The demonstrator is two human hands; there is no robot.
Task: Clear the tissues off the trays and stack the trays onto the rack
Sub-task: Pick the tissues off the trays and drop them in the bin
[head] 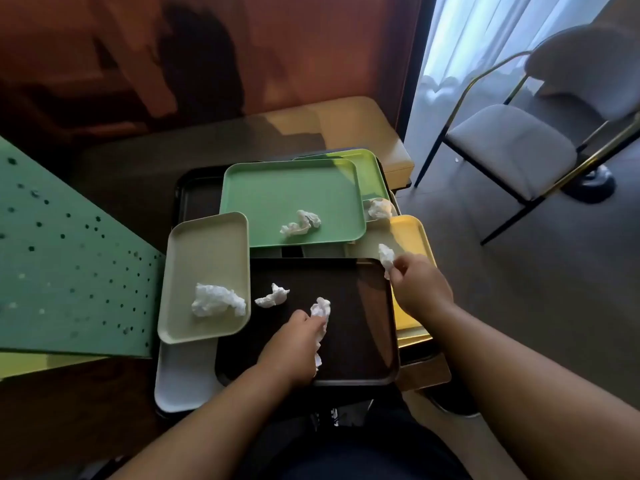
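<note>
Left hand (294, 344) gripping tissue (320, 313) over dark tray (363, 341)

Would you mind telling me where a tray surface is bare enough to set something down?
The green tray is bare behind its tissue. The beige tray is bare above its wad. The dark tray is crowded: both hands and a loose tissue.

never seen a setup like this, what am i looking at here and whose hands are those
There is no machine here: one camera worn on a person's head looks down at their own bare hands. Overlapping trays cover the surface: a dark tray nearest, a beige tray to the left, a green tray behind. The left hand grips a crumpled tissue over the dark tray, and the right hand pinches another tissue. More loose tissues lie on the trays.
</note>
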